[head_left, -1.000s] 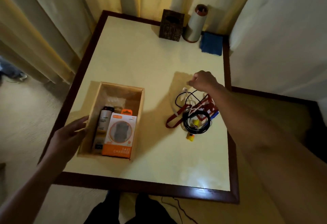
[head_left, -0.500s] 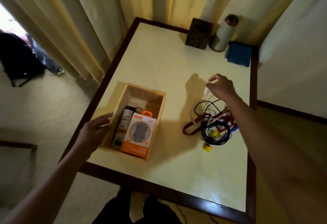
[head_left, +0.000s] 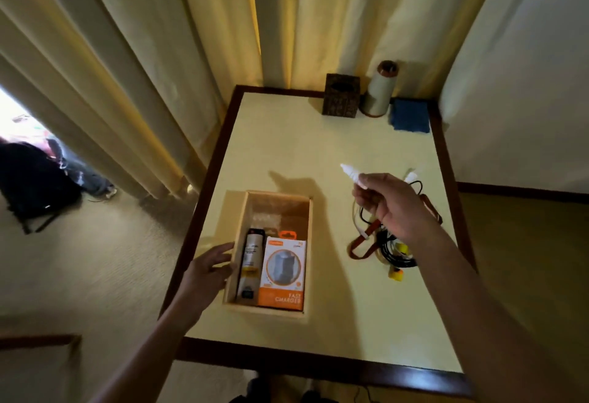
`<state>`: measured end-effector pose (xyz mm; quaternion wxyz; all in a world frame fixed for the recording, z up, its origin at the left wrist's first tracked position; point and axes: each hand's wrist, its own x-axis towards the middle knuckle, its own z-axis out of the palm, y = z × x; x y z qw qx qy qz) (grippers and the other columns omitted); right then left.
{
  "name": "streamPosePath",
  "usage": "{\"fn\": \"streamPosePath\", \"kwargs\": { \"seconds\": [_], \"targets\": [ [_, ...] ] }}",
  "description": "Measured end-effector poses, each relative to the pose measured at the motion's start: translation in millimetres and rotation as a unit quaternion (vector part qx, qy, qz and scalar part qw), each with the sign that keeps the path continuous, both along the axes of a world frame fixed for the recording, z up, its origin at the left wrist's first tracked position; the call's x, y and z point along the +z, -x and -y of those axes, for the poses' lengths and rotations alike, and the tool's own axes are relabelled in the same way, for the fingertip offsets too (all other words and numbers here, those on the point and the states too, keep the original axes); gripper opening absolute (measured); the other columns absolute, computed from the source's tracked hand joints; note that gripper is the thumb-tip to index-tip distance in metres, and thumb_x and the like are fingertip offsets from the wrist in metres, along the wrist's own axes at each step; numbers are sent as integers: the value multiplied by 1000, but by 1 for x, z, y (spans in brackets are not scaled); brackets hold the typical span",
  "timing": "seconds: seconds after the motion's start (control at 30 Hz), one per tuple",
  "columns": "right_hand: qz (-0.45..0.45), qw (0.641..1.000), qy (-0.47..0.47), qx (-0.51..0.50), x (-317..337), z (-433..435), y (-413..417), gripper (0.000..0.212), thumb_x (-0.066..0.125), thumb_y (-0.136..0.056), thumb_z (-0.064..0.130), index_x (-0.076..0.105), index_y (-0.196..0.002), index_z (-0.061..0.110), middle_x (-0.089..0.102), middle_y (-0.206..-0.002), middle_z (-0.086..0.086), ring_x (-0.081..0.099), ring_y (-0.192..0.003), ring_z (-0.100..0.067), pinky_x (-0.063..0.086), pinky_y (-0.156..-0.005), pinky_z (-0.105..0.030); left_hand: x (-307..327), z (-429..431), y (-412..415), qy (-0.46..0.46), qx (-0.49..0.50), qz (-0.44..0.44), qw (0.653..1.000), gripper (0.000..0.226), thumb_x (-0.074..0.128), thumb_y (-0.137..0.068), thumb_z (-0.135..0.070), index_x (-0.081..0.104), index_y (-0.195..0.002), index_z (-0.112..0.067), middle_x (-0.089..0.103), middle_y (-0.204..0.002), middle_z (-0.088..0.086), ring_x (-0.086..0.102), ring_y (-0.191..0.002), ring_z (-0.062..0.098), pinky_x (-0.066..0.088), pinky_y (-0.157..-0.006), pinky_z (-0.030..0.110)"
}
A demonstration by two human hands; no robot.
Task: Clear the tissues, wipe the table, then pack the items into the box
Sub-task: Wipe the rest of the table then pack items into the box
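Observation:
An open wooden box [head_left: 242, 211] sits on the cream table [head_left: 287, 154] near its left edge. Inside lie an orange and white charger pack [head_left: 282, 272] and a slim bottle with a black cap [head_left: 250, 262]. My left hand [head_left: 208, 270] touches the box's left wall with relaxed fingers. My right hand [head_left: 390, 203] is raised above the table and pinches a small white item [head_left: 350, 174] between thumb and fingers. Below that hand lies a tangle of black cable, a red strap and yellow bits [head_left: 387, 249].
At the table's far edge stand a dark tissue box [head_left: 340, 95], a pale cone-shaped flask [head_left: 380, 90] and a folded blue cloth [head_left: 410, 115]. Curtains hang behind and to the left. A white wall is close on the right. A dark bag [head_left: 32, 186] lies on the carpet.
My right hand has lifted off the cable pile with the small white item and moved left toward the box. My left hand stays at the box's side. The head view has shifted.

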<state>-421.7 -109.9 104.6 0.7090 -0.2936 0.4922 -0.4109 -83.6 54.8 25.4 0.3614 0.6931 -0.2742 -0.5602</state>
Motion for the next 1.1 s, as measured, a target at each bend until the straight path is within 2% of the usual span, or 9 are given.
{"fn": "streamPosePath", "kwargs": {
  "seconds": [0.03, 0.13, 0.27, 0.37, 0.47, 0.6, 0.73, 0.9, 1.1],
  "targets": [
    [45, 999, -21, -5, -1, -9, -10, 8, 66, -92, 2, 62, -98, 5, 70, -86, -13, 71, -83, -22, 60, -71, -25, 0, 0, -2, 0, -8, -4, 1000, 44, 59, -97, 10, 60, -137, -8, 67, -123, 21, 68, -94, 27, 57, -57, 25],
    [99, 993, -61, 2, -5, -31, -43, 28, 56, -92, -14, 65, -110, 6, 71, -92, -19, 74, -84, -27, 62, -74, -27, 0, 3, -10, -5, -26, -12, 1000, 44, 65, -95, 6, 63, -134, -13, 68, -120, 18, 70, -92, 22, 56, -61, 27],
    [92, 992, -65, 47, -9, -45, -86, 29, 55, -96, -4, 65, -122, 3, 67, -94, -13, 72, -91, -29, 62, -79, -34, 0, 6, -16, -2, -43, -19, 999, 44, 66, -94, 5, 62, -132, -16, 66, -110, 9, 68, -88, 18, 55, -60, 24],
    [12, 997, -52, 59, -13, -45, -113, 20, 57, -97, 1, 67, -111, 10, 71, -98, -11, 71, -100, -28, 54, -90, -39, -3, 6, -20, 7, -54, -13, 998, 44, 71, -93, -2, 64, -131, -24, 69, -117, 9, 71, -98, 22, 60, -71, 34],
    [-166, 984, -1, 70, -24, -43, -140, 12, 71, -88, 12, 71, -100, 13, 79, -101, -4, 73, -106, -22, 54, -98, -40, -5, 6, -24, 13, -70, 4, 997, 45, 75, -92, -9, 65, -131, -29, 69, -119, 4, 71, -105, 22, 62, -87, 47],
    [-408, 900, 100, 114, -41, -37, -169, 27, 82, -76, 32, 69, -98, 23, 74, -94, 11, 67, -87, -4, 52, -74, -23, -4, 5, -27, 36, -88, 18, 995, 44, 76, -92, -16, 63, -131, -33, 68, -116, -6, 69, -102, 13, 62, -83, 40],
    [-509, 822, 198, 158, -71, -31, -197, 11, 75, -88, 21, 70, -97, 20, 67, -88, 14, 64, -84, -4, 38, -64, -12, -7, 5, -29, 44, -96, 20, 994, 48, 78, -91, -20, 61, -132, -38, 67, -117, -10, 68, -103, 10, 62, -82, 37],
    [-598, 737, 199, 244, -94, -18, -222, 7, 62, -97, 9, 64, -91, 8, 62, -88, -1, 62, -86, -18, 41, -69, -27, -12, 3, -33, 62, -122, 32, 990, 52, 74, -94, -21, 57, -139, -40, 64, -120, -14, 67, -105, 8, 63, -84, 36],
    [-633, 686, 160, 321, -109, -8, -238, 15, 55, -100, 3, 65, -111, 2, 68, -111, -14, 66, -101, -26, 55, -87, -34, -17, 6, -36, 59, -129, 21, 990, 55, 77, -92, -19, 58, -142, -35, 65, -118, -14, 71, -91, 0, 64, -80, 32]
  ]
}}
